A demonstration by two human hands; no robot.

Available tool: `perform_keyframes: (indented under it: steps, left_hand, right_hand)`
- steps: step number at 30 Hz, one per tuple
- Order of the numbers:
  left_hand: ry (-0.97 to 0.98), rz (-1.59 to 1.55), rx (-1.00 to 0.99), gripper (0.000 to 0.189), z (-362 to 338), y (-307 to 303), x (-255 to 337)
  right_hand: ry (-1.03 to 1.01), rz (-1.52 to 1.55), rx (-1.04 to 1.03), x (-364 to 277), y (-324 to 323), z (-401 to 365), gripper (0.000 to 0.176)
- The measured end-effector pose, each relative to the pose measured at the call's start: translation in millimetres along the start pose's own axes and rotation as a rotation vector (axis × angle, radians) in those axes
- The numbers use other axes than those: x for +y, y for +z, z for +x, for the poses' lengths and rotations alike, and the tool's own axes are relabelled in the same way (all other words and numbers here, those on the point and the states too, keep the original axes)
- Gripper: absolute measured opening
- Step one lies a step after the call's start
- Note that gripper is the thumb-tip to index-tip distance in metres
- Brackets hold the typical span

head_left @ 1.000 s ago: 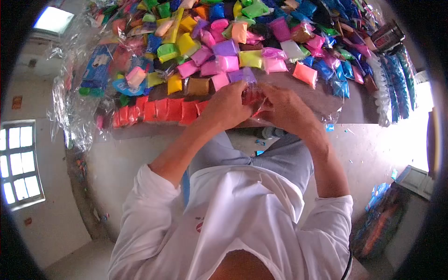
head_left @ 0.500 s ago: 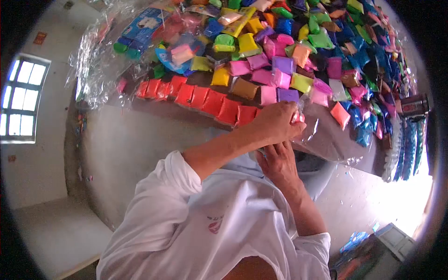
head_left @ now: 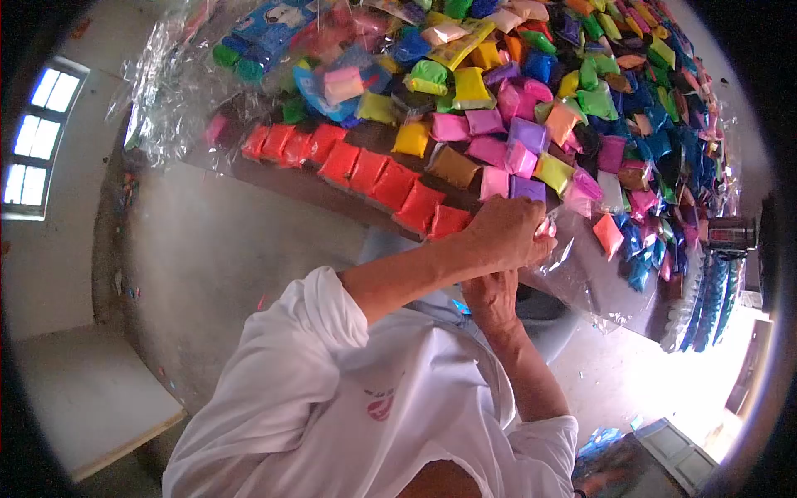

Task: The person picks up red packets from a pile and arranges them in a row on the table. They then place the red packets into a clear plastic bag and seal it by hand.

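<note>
Right hand (head_left: 493, 299) was seen at six o'clock just below the left hand (head_left: 510, 235), its fingertips hidden. Crinkled clear plastic film (head_left: 558, 251) was pinched between the left thumb and fingers, over the brown table's (head_left: 305, 187) near edge. Red square packets (head_left: 365, 172) were lined up at ten o'clock; multicoloured soft packets (head_left: 471, 88) were heaped beyond, toward twelve and one.

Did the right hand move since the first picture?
Yes. Against the table edge, the right hand moved toward the body, from over the table to mostly outside it.
</note>
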State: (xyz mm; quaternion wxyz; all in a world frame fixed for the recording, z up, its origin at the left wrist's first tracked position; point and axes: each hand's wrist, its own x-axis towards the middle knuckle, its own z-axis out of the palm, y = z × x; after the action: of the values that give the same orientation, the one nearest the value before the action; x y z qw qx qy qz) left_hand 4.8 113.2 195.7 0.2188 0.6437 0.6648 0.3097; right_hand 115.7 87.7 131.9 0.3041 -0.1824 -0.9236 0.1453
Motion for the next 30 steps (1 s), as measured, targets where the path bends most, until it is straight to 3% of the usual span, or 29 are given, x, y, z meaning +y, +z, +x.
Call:
perform_keyframes:
  steps: [3, 5, 6, 8, 14, 18, 20, 22, 23, 25, 28, 29, 30]
  left_hand:
    - [0.021, 0.02, 0.051, 0.04, -1, 0, 4]
    - [-0.007, 0.011, -0.017, 0.039, -1, -6, 7]
    - [-0.039, 0.004, -0.086, 0.039, 0, -9, 8]
    - [-0.026, 0.009, -0.057, 0.039, 0, -4, 5]
    - [-0.004, 0.02, -0.036, 0.038, 2, -3, 7]
    - [-0.037, 0.038, -0.039, 0.039, 3, -13, 4]
    - [-0.093, -0.027, -0.167, 0.039, 3, -20, -1]
    - [-0.052, -0.019, -0.107, 0.038, 0, -22, 6]
    - [-0.059, 0.029, -0.127, 0.039, 0, -21, 8]
    - [-0.073, 0.022, -0.173, 0.039, 3, -26, 20]
    - [-0.038, 0.034, -0.219, 0.039, 10, -25, 19]
    - [-0.059, 0.013, -0.211, 0.038, 9, -26, 18]
    - [-0.085, -0.006, -0.199, 0.038, 8, -27, 19]
  right_hand:
    - [0.045, 0.115, -0.018, 2, 1, -1, 0.046]
    - [0.038, 0.188, -0.032, 5, -2, -1, 0.037]
    - [0.034, 0.185, -0.03, 5, -4, -3, 0.037]
    - [0.037, 0.054, 0.058, 2, -5, -10, 0.039]
    - [0.11, 0.046, 0.206, -14, 2, -6, 0.043]
    - [0.041, 0.032, 0.18, -15, 25, -5, 0.044]
    - [0.155, 0.255, 0.143, -30, 24, 11, 0.044]
    - [0.218, 0.25, 0.056, -30, 37, 10, 0.042]
    - [0.368, 0.467, 0.071, -36, 35, 12, 0.044]
    - [0.251, 0.4, 0.211, -39, 34, 15, 0.041]
    - [0.228, 0.274, 0.149, -26, 48, 18, 0.043]
    - [0.244, 0.291, 0.063, -26, 48, 23, 0.045]
    - [0.313, 0.59, 0.079, -26, 50, 24, 0.044]
